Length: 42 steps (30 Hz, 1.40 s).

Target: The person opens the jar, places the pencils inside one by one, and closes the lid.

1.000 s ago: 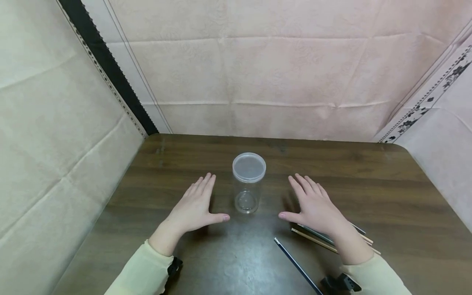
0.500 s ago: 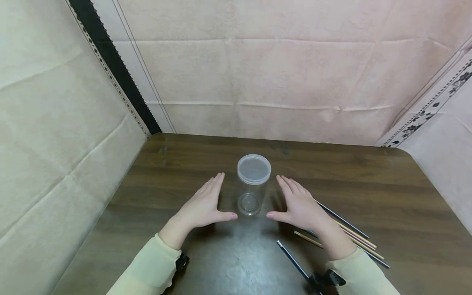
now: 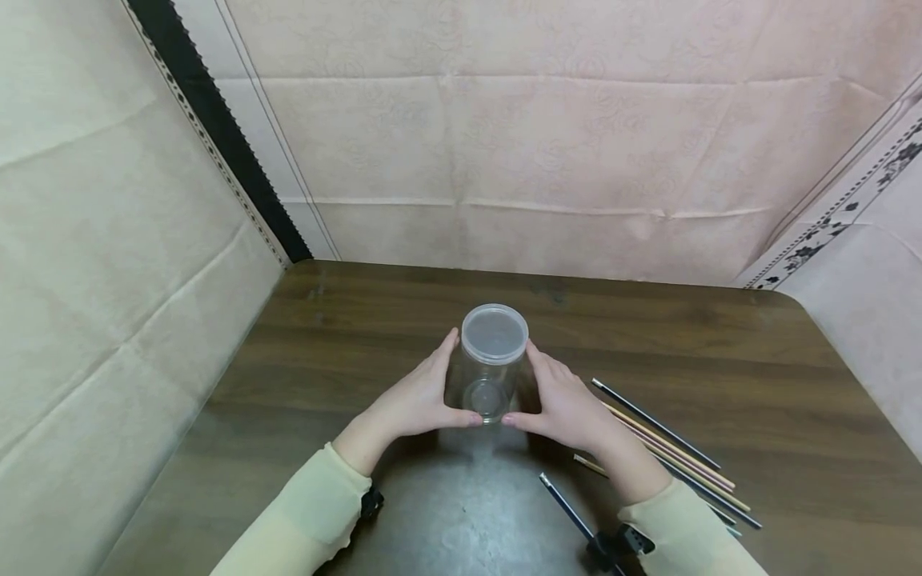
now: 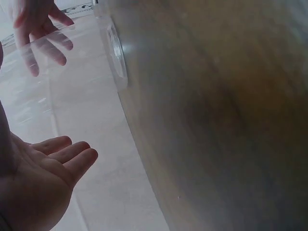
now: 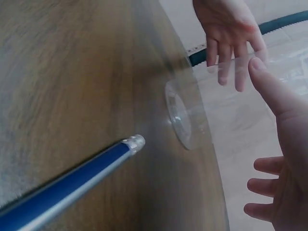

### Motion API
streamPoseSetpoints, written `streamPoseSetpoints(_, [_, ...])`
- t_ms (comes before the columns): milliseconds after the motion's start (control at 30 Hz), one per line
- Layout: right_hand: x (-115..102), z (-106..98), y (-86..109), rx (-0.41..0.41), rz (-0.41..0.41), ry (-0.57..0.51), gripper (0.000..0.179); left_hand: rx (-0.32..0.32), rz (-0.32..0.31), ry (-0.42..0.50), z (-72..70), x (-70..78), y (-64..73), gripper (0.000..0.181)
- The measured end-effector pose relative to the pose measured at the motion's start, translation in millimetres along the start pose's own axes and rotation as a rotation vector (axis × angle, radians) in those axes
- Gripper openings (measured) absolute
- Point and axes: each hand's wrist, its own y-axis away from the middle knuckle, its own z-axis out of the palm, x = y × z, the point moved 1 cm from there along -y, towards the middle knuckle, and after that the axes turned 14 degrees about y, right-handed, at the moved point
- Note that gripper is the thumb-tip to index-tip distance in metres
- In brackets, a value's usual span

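Observation:
A clear plastic jar (image 3: 484, 376) with a translucent white lid (image 3: 495, 334) stands upright on the brown wooden table. My left hand (image 3: 414, 400) is at its left side, fingers extended and thumb reaching across the near side. Mirroring it on the right, my right hand (image 3: 569, 404) has its fingertips right at the lid's edge and its thumb near the jar's base. The two thumbs almost meet in front. In the right wrist view, the jar's round base (image 5: 179, 115) rests on the table and the right hand's fingers (image 5: 267, 187) are loosely extended.
Right of the jar, partly under my right forearm, lie several thin pencil-like sticks (image 3: 677, 452), dark and tan. A separate dark blue stick (image 3: 565, 506) with a silvery tip lies nearer me. Pale cloth (image 3: 562, 160) hangs behind the table's far edge.
Both hands have moved inward from either side of the jar until their fingertips reach it. The jar has stayed in place. More of the sticks show beside my right forearm.

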Motion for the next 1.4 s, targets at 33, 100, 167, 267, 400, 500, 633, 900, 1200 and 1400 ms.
streamPoseSetpoints(33, [-1.0, 0.2, -0.3, 0.003, 0.003, -0.008, 0.111, 0.0, 0.004, 0.001, 0.2, 0.2, -0.6, 0.123])
streamPoseSetpoints(100, [-2.8, 0.7, -1.2, 0.009, 0.006, -0.027, 0.112, -0.002, 0.015, 0.016, 0.7, 0.8, -2.0, 0.122])
streamPoseSetpoints(167, [-4.1, 0.9, -2.8, 0.017, 0.006, -0.063, 0.113, -0.005, 0.023, 0.039, 2.0, 0.5, -3.9, 0.122])
streamPoseSetpoints(267, [-4.4, 2.2, -5.6, 0.018, 0.005, -0.117, 0.113, -0.006, 0.027, 0.083, 4.5, -0.3, -6.5, 0.122])
streamPoseSetpoints(400, [-3.2, 4.6, -8.5, 0.006, -0.002, -0.178, 0.112, -0.003, 0.029, 0.139, 8.4, -3.1, -10.7, 0.123])
streamPoseSetpoints(500, [-3.2, 4.8, -8.6, -0.005, -0.011, -0.199, 0.112, 0.004, 0.06, 0.188, 11.6, -3.1, -15.4, 0.122])
streamPoseSetpoints(633, [-4.2, 6.7, -9.1, -0.001, -0.052, -0.236, 0.108, 0.022, 0.073, 0.215, 16.4, -1.3, -19.7, 0.122])
streamPoseSetpoints(900, [-7.6, 10.2, -7.3, 0.032, -0.104, -0.279, 0.098, 0.037, 0.056, 0.227, 21.1, 4.0, -19.2, 0.12])
streamPoseSetpoints(1200, [-17.8, 4.5, -1.1, 0.022, -0.099, -0.287, 0.101, 0.134, 0.113, 0.211, 18.7, 9.4, -15.2, 0.112])
streamPoseSetpoints(1400, [-20.6, 2.7, 1.7, 0.01, -0.121, -0.338, 0.088, 0.17, 0.137, 0.212, 19.6, 14.3, -12.7, 0.106])
